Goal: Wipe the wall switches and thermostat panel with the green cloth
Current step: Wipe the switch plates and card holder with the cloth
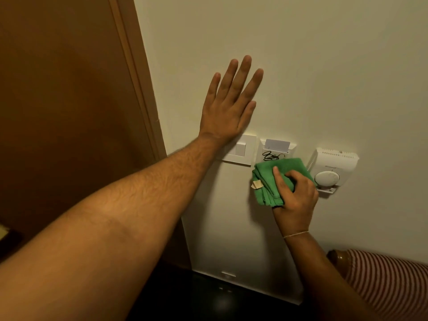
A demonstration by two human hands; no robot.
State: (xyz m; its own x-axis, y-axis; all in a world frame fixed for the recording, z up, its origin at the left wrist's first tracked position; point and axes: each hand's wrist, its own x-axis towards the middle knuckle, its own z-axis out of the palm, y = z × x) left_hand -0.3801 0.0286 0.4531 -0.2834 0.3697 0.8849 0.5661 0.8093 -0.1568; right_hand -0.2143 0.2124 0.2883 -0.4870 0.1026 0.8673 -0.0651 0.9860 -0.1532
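Green folded cloth [276,179] sits bunched in your right hand [295,198], fingers and thumb closed around it, pressing it against the cream painted wall [324,66] over the lower edge of the white key-card holder [276,148]. Your right wrist bends upward from below, with a thin pale thread bracelet [296,234] around it. Your left hand [228,105] lies flat and open on the wall, fingers straight and pointing up, forearm stretched out; its heel overlaps the white square rocker switch [240,150]. The white thermostat with a round dial [330,170] is just beside the cloth, to the right. A brown wooden door [69,89] stands at the left.
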